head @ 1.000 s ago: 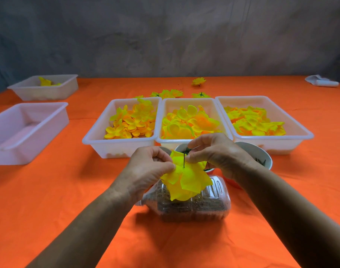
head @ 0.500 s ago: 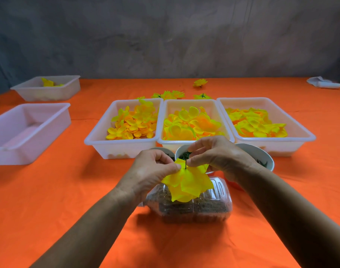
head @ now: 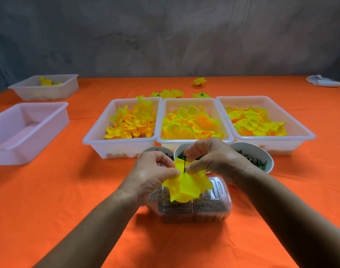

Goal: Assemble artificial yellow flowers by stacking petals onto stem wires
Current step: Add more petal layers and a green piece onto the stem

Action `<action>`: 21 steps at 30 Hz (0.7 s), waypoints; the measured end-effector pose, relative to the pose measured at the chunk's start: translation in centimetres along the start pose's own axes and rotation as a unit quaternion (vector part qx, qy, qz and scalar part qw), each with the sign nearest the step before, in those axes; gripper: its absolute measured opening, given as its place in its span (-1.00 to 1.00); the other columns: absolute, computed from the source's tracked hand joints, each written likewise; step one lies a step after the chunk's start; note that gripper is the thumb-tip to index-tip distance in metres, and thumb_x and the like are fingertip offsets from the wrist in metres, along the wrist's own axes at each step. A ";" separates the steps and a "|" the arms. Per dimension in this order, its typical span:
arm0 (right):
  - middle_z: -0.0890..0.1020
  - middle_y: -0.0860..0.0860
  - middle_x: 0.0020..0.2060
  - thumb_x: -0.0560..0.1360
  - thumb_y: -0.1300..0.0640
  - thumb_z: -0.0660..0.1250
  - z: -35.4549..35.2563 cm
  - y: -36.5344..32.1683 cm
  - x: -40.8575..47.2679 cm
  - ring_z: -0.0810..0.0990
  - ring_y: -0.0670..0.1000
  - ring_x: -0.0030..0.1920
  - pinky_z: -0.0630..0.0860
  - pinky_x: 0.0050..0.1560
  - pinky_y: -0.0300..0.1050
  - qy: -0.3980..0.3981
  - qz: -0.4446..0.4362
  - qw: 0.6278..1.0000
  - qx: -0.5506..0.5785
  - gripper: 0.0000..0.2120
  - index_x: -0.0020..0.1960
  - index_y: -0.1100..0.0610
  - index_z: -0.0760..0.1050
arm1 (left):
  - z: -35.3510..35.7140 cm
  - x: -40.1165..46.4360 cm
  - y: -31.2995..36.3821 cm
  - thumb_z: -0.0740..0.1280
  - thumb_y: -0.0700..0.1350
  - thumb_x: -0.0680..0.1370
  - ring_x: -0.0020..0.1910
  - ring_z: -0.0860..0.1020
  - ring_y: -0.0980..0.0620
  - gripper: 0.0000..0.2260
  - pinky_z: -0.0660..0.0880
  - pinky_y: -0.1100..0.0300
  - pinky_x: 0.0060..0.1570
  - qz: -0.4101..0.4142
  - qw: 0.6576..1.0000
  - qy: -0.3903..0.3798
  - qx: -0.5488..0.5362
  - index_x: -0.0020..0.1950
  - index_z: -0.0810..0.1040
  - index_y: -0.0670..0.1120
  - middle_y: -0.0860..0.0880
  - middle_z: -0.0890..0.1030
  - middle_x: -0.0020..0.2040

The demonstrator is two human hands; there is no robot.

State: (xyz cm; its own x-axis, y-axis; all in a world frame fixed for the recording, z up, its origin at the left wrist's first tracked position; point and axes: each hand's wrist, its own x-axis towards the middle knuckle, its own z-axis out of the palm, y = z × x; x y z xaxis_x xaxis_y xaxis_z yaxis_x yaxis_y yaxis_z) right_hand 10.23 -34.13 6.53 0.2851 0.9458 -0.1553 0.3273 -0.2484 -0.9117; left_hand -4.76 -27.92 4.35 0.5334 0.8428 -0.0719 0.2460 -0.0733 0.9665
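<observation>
Threading in progress: left hand pinches yellow petal stack, right hand pinches stem wire, above clear box. Few finished flowers behind trays; many petals left.

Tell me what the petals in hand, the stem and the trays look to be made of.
Yellow petals: probably thin synthetic fabric, matte; they fold softly with crisp cut edges.
Stem: thin, dark green, straight; looks plastic-coated, core not visible.
Trays, e.g. middle tray: translucent white moulded plastic, slightly glossy, with rolled rims; contents show faintly through the walls.
</observation>
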 end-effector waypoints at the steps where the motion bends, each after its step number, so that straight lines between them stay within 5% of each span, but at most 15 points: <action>1: 0.62 0.04 -0.13 0.28 0.39 0.51 0.0 0.1 0.1 0.55 -0.16 -0.25 0.39 -0.51 -0.46 0.001 0.001 1.000 -0.003 -0.69 -0.20 0.03 0.54 | 0.0 0.0 0.0 0.48 -0.36 0.36 -0.40 0.45 0.09 -0.83 0.40 0.42 -0.46 0.000 1.000 -0.001 0.001 -0.29 0.54 -0.15 -0.04 0.49 -0.41; 16: 0.62 0.01 -0.20 0.33 0.36 0.48 -0.4 0.3 0.5 0.56 -0.07 -0.24 0.38 -0.35 -0.25 -0.024 0.058 0.998 0.022 -0.76 -0.14 0.07 0.57 | -0.3 0.1 -0.4 0.51 -0.28 0.35 -0.38 0.42 0.08 -0.86 0.37 0.38 -0.44 -0.002 1.000 -0.003 0.028 -0.28 0.55 -0.15 -0.05 0.47 -0.41; 21: 0.61 0.00 -0.29 0.35 0.42 0.43 -0.7 0.6 0.6 0.57 -0.19 -0.46 0.40 -0.51 -0.37 -0.028 0.072 0.995 0.059 -0.77 -0.11 0.13 0.58 | -0.2 0.1 -0.7 0.52 -0.24 0.35 -0.41 0.38 0.06 -0.86 0.30 0.32 -0.46 0.016 0.998 0.014 0.059 -0.27 0.56 -0.16 -0.08 0.45 -0.40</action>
State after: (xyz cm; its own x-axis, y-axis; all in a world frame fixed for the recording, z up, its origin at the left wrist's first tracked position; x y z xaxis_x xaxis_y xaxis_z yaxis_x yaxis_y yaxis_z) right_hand 11.20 -33.81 6.19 0.2700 0.9133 -0.3049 0.1780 -0.3585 -0.9164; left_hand -5.08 -27.69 3.75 0.5200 0.8535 -0.0337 0.3244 -0.1608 0.9322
